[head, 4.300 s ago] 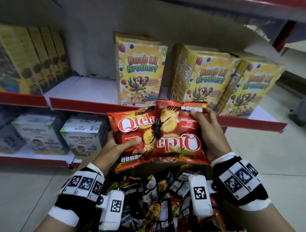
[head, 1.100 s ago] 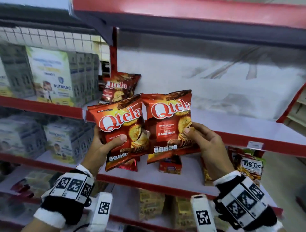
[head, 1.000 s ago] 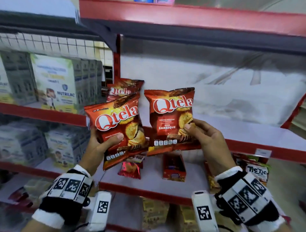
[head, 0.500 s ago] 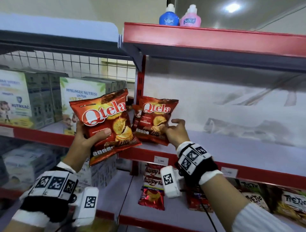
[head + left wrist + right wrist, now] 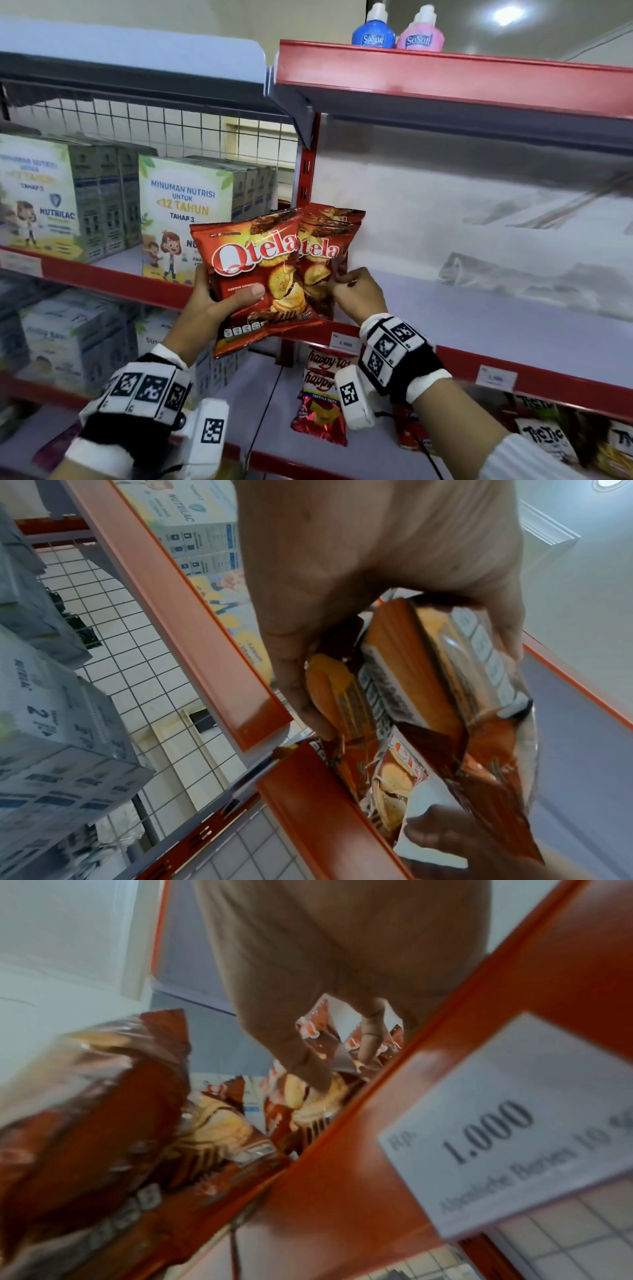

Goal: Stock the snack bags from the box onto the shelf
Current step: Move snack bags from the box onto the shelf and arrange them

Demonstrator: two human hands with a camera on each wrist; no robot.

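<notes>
Shop shelving fills the frame: a red-edged shelf (image 5: pixel 479 363) crosses the middle, drink cartons (image 5: pixel 181 219) at centre left. My right hand (image 5: pixel 356 294) has fingers curled, pinching the snack bag (image 5: pixel 325 253) now stood on the shelf at centre, against others behind it; half a second ago it was only arriving there. My left hand (image 5: pixel 212 305) grips the second bag (image 5: pixel 260 274), thumb pressed across its front, held just before the shelf edge. I judge one bag placed and the second due next. A price tag (image 5: pixel 344 342) sits below.
</notes>
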